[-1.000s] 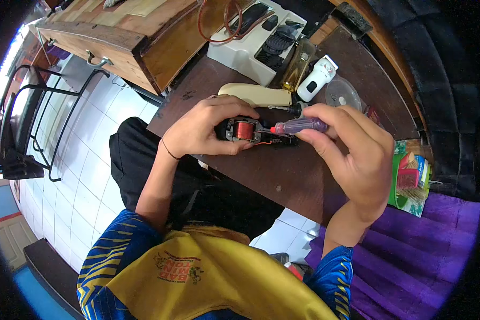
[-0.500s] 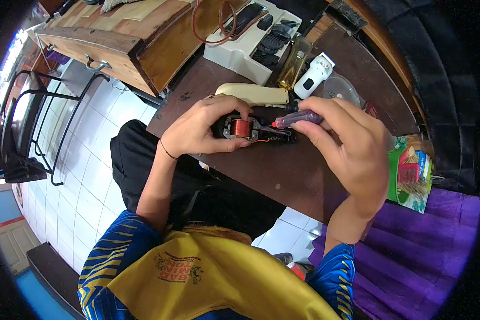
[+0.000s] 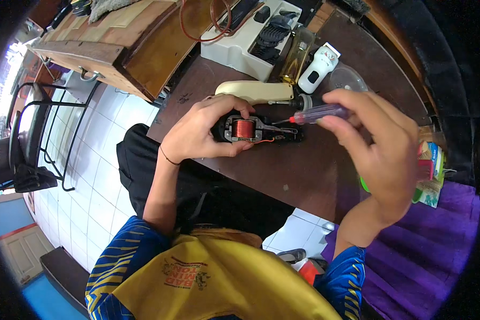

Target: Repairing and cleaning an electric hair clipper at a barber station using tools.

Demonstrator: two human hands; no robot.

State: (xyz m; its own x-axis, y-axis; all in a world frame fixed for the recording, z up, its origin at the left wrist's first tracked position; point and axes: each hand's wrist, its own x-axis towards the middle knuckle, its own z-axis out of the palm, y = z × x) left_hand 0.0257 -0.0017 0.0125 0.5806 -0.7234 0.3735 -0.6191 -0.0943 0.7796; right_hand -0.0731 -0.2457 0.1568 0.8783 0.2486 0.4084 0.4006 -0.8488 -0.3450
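An opened hair clipper point(image 3: 288, 134) lies on the brown tabletop, its copper coil point(image 3: 244, 128) and metal parts bare inside a black housing. My left hand point(image 3: 194, 130) is closed around its left end, thumb on the near side and fingers on the far side. Between the thumb and fingers of my right hand point(image 3: 384, 141) is a screwdriver point(image 3: 321, 113) with a clear purple handle and red collar. Its thin shaft points left, toward the metal arm beside the coil; whether the tip touches is too small to tell. An orange wire runs along the clipper's near side.
Just beyond the clipper lies a cream cover point(image 3: 253, 92). Farther back are a white clipper point(image 3: 319, 69), an oil bottle point(image 3: 297, 56), a clear round lid point(image 3: 348, 80) and a white organizer point(image 3: 234, 60) with black guards. Combs point(image 3: 425, 169) stand at the right edge. A wooden drawer point(image 3: 157, 50) juts out at back left.
My right hand and the screwdriver have shifted right, so the tip sits farther from the coil. My left hand keeps its hold on the clipper. The whole view has shifted slightly.
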